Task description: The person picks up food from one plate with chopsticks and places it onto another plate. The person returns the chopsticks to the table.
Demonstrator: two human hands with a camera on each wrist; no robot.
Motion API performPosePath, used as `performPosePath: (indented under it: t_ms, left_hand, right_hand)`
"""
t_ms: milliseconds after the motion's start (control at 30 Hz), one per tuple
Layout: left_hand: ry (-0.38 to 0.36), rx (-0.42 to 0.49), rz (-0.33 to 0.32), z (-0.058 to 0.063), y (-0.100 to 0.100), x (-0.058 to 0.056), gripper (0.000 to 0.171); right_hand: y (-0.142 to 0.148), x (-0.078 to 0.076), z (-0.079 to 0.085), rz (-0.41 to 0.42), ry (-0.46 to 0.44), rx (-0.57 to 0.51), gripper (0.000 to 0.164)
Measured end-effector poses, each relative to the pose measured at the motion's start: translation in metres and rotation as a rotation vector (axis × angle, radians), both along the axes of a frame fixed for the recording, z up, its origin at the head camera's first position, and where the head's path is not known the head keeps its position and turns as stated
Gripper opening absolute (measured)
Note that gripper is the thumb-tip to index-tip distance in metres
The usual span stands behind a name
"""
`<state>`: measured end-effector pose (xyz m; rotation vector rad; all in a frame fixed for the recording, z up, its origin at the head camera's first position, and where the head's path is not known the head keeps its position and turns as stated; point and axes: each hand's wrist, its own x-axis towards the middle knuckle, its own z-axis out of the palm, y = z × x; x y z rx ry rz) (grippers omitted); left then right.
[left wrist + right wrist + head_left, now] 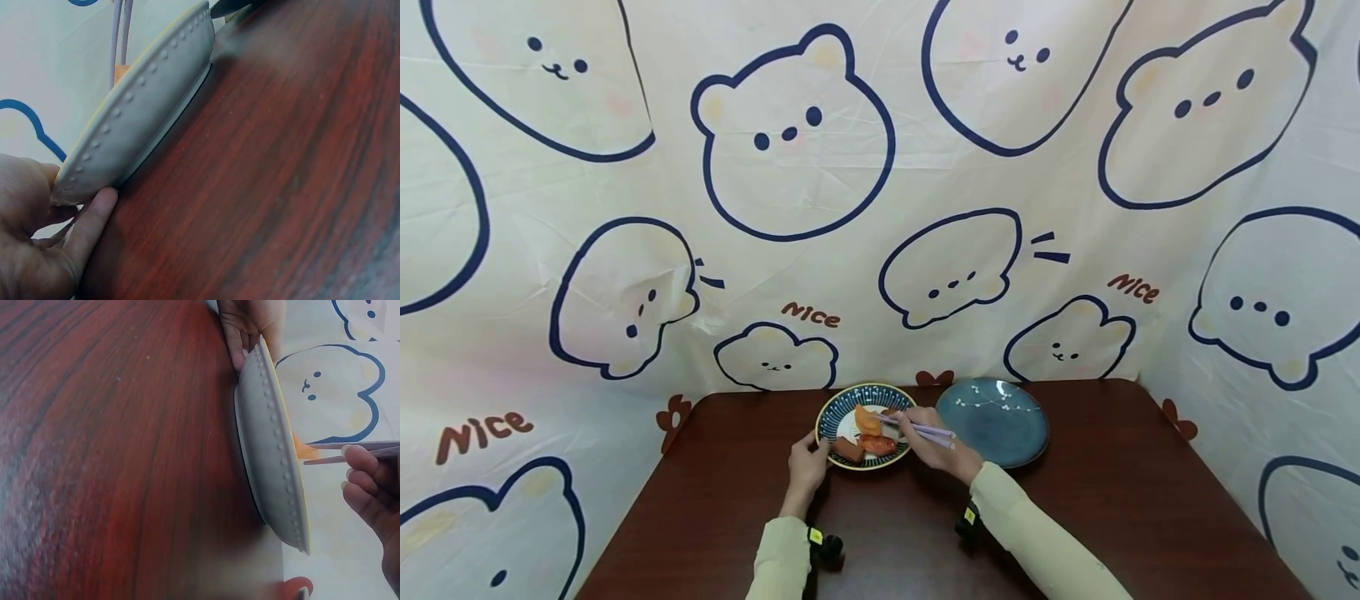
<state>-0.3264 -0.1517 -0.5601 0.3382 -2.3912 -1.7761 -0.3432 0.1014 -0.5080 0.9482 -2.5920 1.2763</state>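
My left hand (807, 467) grips the left rim of a blue-and-white patterned plate (827, 419) with a yellow edge. In the left wrist view, fingers lie at the underside of the plate's pale, beaded outer wall (147, 94). Lavender chopsticks (928, 431) are held in my right hand (942, 455), over the plate's right side. Their tips are at an orange piece of food (868, 420), which in the right wrist view shows just above the rim. On the plate also lie a reddish sausage-like piece (877, 445) and a brown block-like piece (847, 451).
A flat blue plate (992, 433) with a white blossom pattern stands to the right, close to the patterned plate. Both sit near the far edge of the dark wooden table (895, 533). A bear-printed cloth (790, 192) hangs behind and along the sides.
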Motion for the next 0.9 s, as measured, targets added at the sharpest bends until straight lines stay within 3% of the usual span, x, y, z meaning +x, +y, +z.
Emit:
performPosePath:
  t_ms: [167, 433, 900]
  left_hand:
    - [0.006, 0.009, -0.006, 0.0, 0.001, 0.0, 0.047]
    - [0.002, 0.037, -0.039, -0.002, 0.0, 0.001, 0.047]
    - [0.002, 0.032, -0.035, -0.004, -0.003, -0.003, 0.046]
  right_hand:
    - [0.001, 0.003, 0.005, -0.024, 0.07, 0.079, 0.04]
    - [0.001, 0.006, 0.014, -0.059, -0.009, 0.119, 0.04]
    - [-0.002, 0.004, 0.017, -0.035, 0.084, 0.298, 0.041]
